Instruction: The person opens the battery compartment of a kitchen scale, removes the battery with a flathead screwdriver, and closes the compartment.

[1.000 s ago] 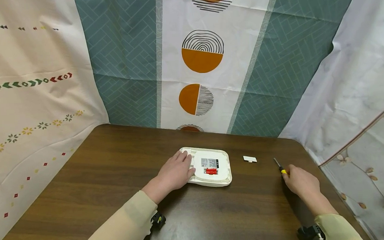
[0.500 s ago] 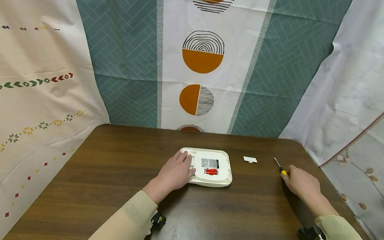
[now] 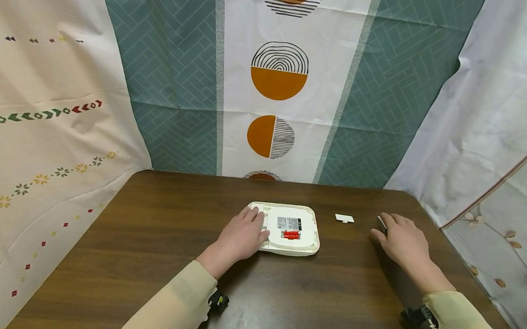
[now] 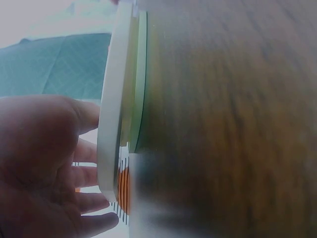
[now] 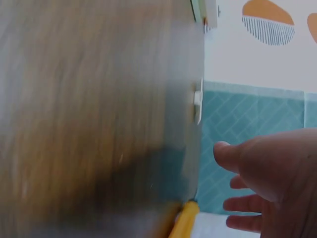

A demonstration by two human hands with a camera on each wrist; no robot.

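A white rounded-rectangular device (image 3: 309,236) lies underside up on the table, perhaps a kitchen scale. Red battery cells (image 3: 291,235) sit in its uncovered compartment, below a grey label (image 3: 289,224). My left hand (image 3: 240,234) rests on the device's left end with extended fingers. To the right of the device lies a small white battery cover (image 3: 344,218). My right hand (image 3: 403,241) is above a screwdriver (image 3: 382,222) and hides most of it in the head view. In the right wrist view the yellow handle (image 5: 185,220) lies apart from my loose fingers.
The brown wooden table (image 3: 306,296) ends at a patterned curtain (image 3: 174,89) at the back. White floral cloth (image 3: 509,251) hangs along the right side, and cream cloth (image 3: 43,146) along the left. Dark wrist cameras (image 3: 218,301) are strapped to both wrists.
My right hand has let go of the screwdriver's yellow handle and moved slightly up and left over it, with its fingers spread out. The left hand and the device stay put.
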